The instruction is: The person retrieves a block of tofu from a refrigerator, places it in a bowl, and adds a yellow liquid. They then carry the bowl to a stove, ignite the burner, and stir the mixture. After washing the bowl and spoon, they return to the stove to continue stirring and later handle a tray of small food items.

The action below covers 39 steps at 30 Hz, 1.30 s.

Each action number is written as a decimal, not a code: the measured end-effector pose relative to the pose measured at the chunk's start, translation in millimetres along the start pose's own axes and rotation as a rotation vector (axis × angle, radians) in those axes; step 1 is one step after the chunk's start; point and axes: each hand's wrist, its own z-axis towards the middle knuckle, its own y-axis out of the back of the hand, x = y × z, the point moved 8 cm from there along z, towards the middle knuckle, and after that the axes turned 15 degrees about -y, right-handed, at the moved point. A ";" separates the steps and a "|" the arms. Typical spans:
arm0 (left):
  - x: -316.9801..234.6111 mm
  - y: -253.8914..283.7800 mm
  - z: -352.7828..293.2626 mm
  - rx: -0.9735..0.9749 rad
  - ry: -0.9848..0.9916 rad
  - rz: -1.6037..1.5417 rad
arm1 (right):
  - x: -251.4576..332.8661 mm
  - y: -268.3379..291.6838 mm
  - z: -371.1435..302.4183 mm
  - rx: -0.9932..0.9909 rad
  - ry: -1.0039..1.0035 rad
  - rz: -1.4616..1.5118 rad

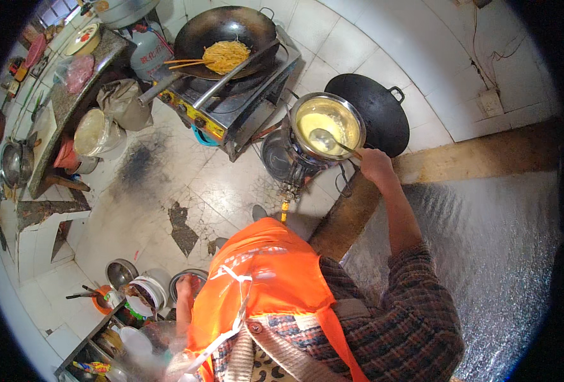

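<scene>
My right hand (376, 167) is closed round the wooden handle of a ladle (323, 140). The ladle's metal bowl dips into yellow liquid inside a steel pot (347, 113), which stands on a gas burner (282, 153). Down at the left, beside my orange apron (275, 267), my left hand (184, 291) grips the rim of a metal bowl (196, 275). The contents of that bowl are hard to make out. Both arms are apart from each other, with my body between them.
A wok (231, 22) with fried strips, chopsticks (189, 62) and a long-handled metal tool sits on a gas stove (256, 83). A black wok (383, 121) leans on the wall behind the pot. White buckets (154, 283) and bowls crowd the lower left. A gas cylinder (151, 54) stands behind.
</scene>
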 end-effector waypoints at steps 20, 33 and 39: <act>31.6 25.5 22.9 -0.013 -0.122 0.002 | 37.6 -15.8 -26.3 -0.008 0.103 -0.154; -142.9 -264.7 7.2 0.545 -0.393 0.374 | -16.8 -61.3 -40.8 -0.033 -0.306 0.267; -187.9 -527.2 -35.1 0.844 -0.429 0.350 | -21.3 -86.8 -13.4 0.113 -0.366 0.484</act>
